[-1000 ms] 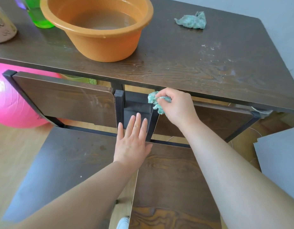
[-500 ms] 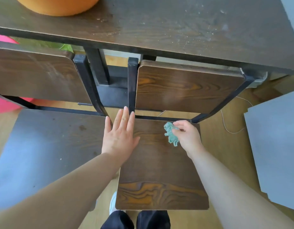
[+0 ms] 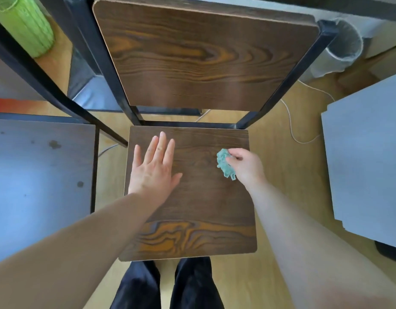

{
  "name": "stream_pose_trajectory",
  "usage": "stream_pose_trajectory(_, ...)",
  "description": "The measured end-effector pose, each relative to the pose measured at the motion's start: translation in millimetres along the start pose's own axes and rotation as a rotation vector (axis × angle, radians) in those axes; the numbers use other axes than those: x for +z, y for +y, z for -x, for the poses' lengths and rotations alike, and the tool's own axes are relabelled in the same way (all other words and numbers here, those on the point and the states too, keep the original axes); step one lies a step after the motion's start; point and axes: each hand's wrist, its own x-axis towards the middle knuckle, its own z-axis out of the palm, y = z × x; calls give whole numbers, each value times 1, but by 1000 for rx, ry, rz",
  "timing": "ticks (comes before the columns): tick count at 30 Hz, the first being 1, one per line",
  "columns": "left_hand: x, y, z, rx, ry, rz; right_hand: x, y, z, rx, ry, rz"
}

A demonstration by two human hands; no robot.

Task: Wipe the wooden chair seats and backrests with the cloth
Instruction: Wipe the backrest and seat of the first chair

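Crumpled teal cloth (image 3: 224, 163) on the dark wooden chair seat (image 3: 199, 204).
Right hand (image 3: 246, 166) pinches it; left hand (image 3: 153, 168) lies flat, fingers straight, on the seat.

Light wooden floor (image 3: 299, 186) fills the background. 1 thin white cable (image 3: 290, 128) loops across it on the right. Beyond the cable, at the upper right, stands 1 pale translucent bin (image 3: 339, 46). 1 flat grey panel (image 3: 366, 157) with a stepped edge covers the right side. At the upper left is 1 ribbed green cylinder (image 3: 23, 25), and below it 1 red strip (image 3: 14, 104) touches the left edge.
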Motion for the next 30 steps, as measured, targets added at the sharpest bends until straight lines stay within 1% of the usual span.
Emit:
stream_pose_trajectory(2, 3, 7, -1, 4, -5, -3, 1, 4, 0, -94, 43, 174)
stream_pose_trajectory(3, 3, 9, -1, 6, -9, -5, 2, 5, 0, -122, 67, 219)
stream_pose_trajectory(5, 4, 13, -2, 4, -24, -6, 6, 6, 3, -152, 91, 252)
stream_pose_trajectory(8, 6, 16, -3, -3, -40, -15, 12, 12, 11, -249, 130, 367)
stream_pose_trajectory(11, 8, 19, -3, -15, -42, -21, 19, 20, 20, -312, 115, 469)
stream_pose_trajectory(14, 11, 22, -2, -23, -41, -17, 25, 24, 25, -354, 145, 584)
stream_pose_trajectory(20, 15, 20, -2, -40, -40, -4, 20, 17, 10, -386, 139, 615)
stream_pose_trajectory(24, 14, 18, -1, -64, -44, 12, 11, 10, -4, -450, 86, 606)
stream_pose_trajectory(30, 15, 16, -4, -88, -39, 29, -4, -28, -52, -512, 67, 621)
